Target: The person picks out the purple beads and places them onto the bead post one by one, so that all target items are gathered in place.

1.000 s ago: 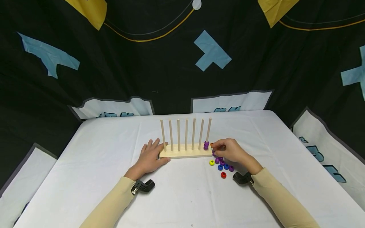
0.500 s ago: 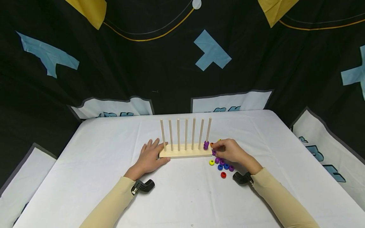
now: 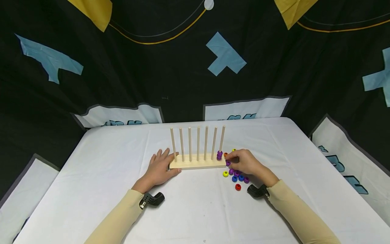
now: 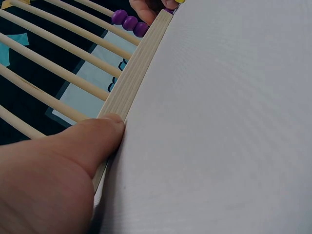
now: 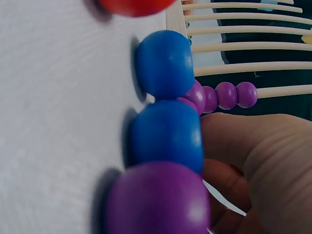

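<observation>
A wooden peg rack (image 3: pixel 198 165) with several upright pegs stands mid-table. Three purple beads (image 4: pixel 130 23) are threaded on its right-end peg, low against the base. My left hand (image 3: pixel 159 171) grips the rack's left end, thumb along the front edge and fingers behind. At the right end my right hand (image 3: pixel 245 162) has bent fingers close to the base. An orange bead (image 3: pixel 225 154) shows at its fingertips, and a loose purple bead (image 3: pixel 228 163) lies by its thumb. Whether it pinches either is hidden; in the right wrist view, beads cover the fingertips.
Loose beads lie in front of the right hand: yellow (image 3: pixel 225 174), blue (image 3: pixel 234 179), purple (image 3: pixel 246 180) and red (image 3: pixel 238 187). Another yellow bead (image 3: pixel 233 149) shows behind that hand. A white cloth (image 3: pixel 195 210) covers the table, with a black curtain (image 3: pixel 182 78) beyond.
A yellow bead behind the right hand now shows a little, hidden one second ago. Both hands and the rack keep practically the same place; the whole view shifts slightly.
</observation>
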Motion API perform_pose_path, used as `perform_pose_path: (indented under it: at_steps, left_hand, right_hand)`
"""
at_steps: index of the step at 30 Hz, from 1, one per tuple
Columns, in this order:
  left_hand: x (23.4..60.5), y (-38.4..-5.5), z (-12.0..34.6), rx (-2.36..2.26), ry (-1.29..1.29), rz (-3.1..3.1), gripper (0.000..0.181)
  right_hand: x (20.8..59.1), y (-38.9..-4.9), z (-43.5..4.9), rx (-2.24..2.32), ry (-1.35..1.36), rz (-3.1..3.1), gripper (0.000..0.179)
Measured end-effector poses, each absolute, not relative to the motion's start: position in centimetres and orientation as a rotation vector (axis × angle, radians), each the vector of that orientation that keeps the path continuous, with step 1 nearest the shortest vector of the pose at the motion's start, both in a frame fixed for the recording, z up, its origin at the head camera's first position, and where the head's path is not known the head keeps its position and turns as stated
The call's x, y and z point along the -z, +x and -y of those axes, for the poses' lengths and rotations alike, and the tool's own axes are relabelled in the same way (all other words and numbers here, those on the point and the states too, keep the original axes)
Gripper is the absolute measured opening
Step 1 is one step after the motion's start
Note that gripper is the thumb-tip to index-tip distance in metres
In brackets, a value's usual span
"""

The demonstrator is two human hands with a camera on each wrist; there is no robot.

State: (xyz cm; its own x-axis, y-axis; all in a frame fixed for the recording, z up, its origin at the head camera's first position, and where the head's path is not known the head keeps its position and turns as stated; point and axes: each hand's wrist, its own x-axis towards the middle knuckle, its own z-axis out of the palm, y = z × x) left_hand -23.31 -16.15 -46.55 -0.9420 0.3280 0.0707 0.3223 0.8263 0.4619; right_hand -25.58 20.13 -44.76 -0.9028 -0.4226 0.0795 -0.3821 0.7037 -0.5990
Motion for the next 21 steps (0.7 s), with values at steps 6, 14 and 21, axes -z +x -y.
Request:
perform_pose_path:
  at_steps: [6,14,21]
  left_hand:
    - [46.58,-23.29,16.15,-0.756,0.538,-2.993,0.068]
    - [46.66,-23.30,16.16,-0.755,0.540,-2.995,0.068]
    - [46.65,-23.31,16.19,-0.755,0.537,-2.990,0.068]
  right_hand:
    - [44.88,-25.55,-20.11,0.998,-0.657,-2.838,0.024]
    - [45.02,-25.57,-20.17,1.017,-0.646,-2.831,0.023]
    - [44.90,-25.47,-20.15,1.025,-0.660,-2.837,0.022]
